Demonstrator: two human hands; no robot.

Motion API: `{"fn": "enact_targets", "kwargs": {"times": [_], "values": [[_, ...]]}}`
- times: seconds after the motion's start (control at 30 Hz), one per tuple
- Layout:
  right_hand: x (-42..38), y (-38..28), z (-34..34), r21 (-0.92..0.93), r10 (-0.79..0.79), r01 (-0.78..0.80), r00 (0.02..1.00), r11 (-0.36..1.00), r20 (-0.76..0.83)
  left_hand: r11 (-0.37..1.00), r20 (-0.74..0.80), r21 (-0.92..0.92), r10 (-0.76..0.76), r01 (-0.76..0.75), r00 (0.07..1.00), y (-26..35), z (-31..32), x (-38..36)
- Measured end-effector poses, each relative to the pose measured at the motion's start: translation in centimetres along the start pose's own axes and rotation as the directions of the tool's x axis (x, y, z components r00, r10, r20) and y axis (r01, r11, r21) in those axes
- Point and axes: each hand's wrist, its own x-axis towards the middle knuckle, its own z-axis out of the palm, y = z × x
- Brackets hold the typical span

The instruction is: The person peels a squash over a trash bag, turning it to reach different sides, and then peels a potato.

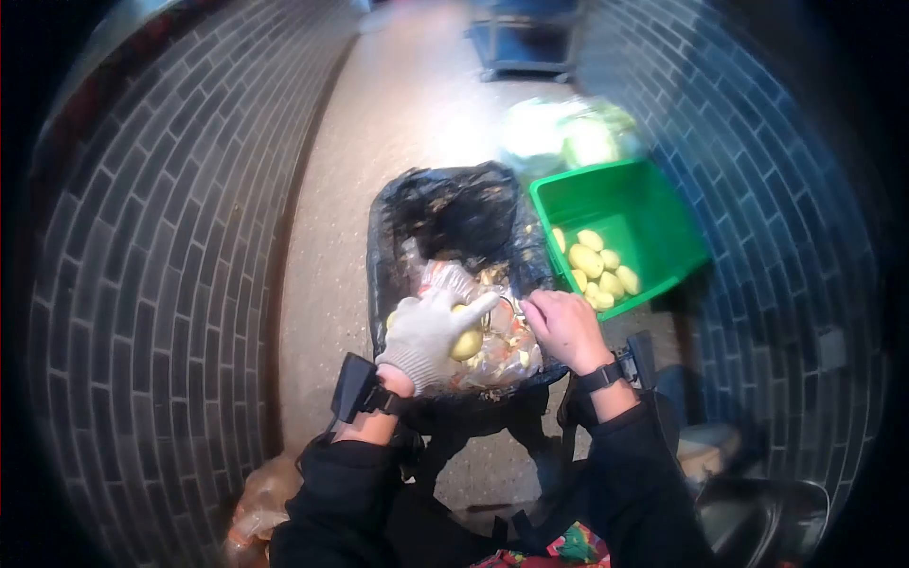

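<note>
My left hand, in a pale knitted glove, is wrapped round a yellowish potato above a bin lined with a black bag. The glove's index finger points out to the right. Close by on the right, my bare right hand is closed, thumb and fingers together near the bin's right rim. A thin dark line shows by its fingertips, but what it grips is too small to make out. Below both hands lie peelings and crumpled clear plastic inside the bin.
A green crate with several peeled potatoes stands right of the bin. Behind it are plastic bags with pale green contents. A wheeled cart is farther back. Brick-patterned walls flank both sides; a metal basin sits lower right.
</note>
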Motion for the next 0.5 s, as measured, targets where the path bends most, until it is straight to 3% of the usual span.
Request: {"fn": "enact_targets", "kwargs": {"times": [0.03, 0.1, 0.17, 0.23, 0.33, 0.37, 0.43, 0.5], "values": [[0.4, -0.3, -0.2, -0.003, -0.024, 0.024, 0.999, 1.000, 0.047, 0.993, 0.024, 0.110, 0.031, -0.034, 0.999, 0.1, 0.7, -0.1], [1.2, -0.6, -0.7, -0.026, 0.014, -0.011, 0.995, 1.000, 0.095, 0.992, 0.079, 0.114, -0.067, 0.058, 0.995, -0.7, 0.9, 0.1], [1.8, 0.3, -1.0, -0.104, 0.116, -0.101, 0.983, 0.989, 0.141, 0.953, 0.215, 0.199, -0.270, 0.228, 0.939, -1.8, 0.3, 0.6], [2.1, 1.2, -0.9, -0.087, 0.077, -0.067, 0.990, 0.994, 0.121, 0.965, 0.177, 0.197, -0.210, 0.175, 0.962, -1.5, -0.4, 1.2], [1.5, 1.3, -0.2, 0.011, -0.117, 0.116, 0.992, 0.993, 0.039, 0.986, 0.126, 0.116, 0.103, -0.117, 0.987, -1.0, 1.2, 1.2], [1.4, 1.6, 0.0, 0.018, -0.120, 0.119, 0.991, 0.993, 0.053, 0.989, 0.132, 0.109, 0.089, -0.104, 0.987, -0.8, 2.1, 1.2], [1.1, 2.3, 0.2, -0.077, 0.025, -0.012, 0.987, 0.997, 0.161, 0.963, 0.240, 0.195, -0.230, 0.185, 0.943, -0.3, 3.1, 1.4], [1.2, 3.1, 0.1, -0.075, 0.025, -0.016, 0.992, 0.997, 0.124, 0.934, 0.184, 0.205, -0.329, 0.291, 0.926, -1.1, 2.6, 1.8]]}}
